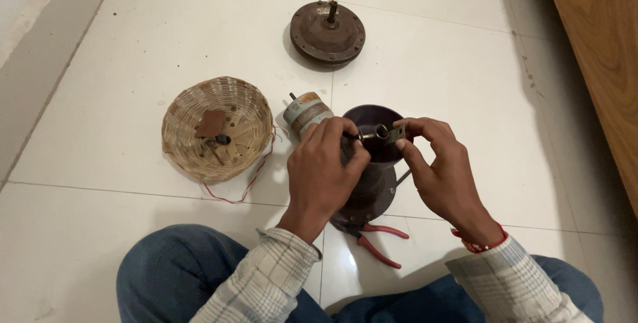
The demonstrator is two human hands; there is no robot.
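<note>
1. Head view, progress — the brown fan motor (pixel 327 32) already lies apart at the upper centre of the frame, shaft up on the tiled floor (pixel 133 44), so I judge the fan is well into being stripped down. The dark cup-shaped fan cover (pixel 372 170) stands upright at the centre, and the work now in hand is on a small metal fitting (pixel 385 133) held over its open mouth. Whether that fitting is coming off or going on, I cannot tell.

2. Head view, hands — the left hand (pixel 325 170) is curled closed around the cover's near rim, its fingertips pinching the left end of the fitting. The right hand (pixel 438 170) pinches the fitting's right end between thumb and forefinger, the other fingers loosely bent beneath.

3. Head view, surroundings — a small cylindrical capacitor (pixel 307 113) lies just behind the left hand, touching or nearly touching the cover. Red-handled pliers (pixel 379 240) lie on the floor at the cover's base, untouched. The woven basket (pixel 218 128), centre left, holds small parts, with a red wire (pixel 249 180) trailing round it. A wooden panel (pixel 598 50) runs down the right edge.
</note>
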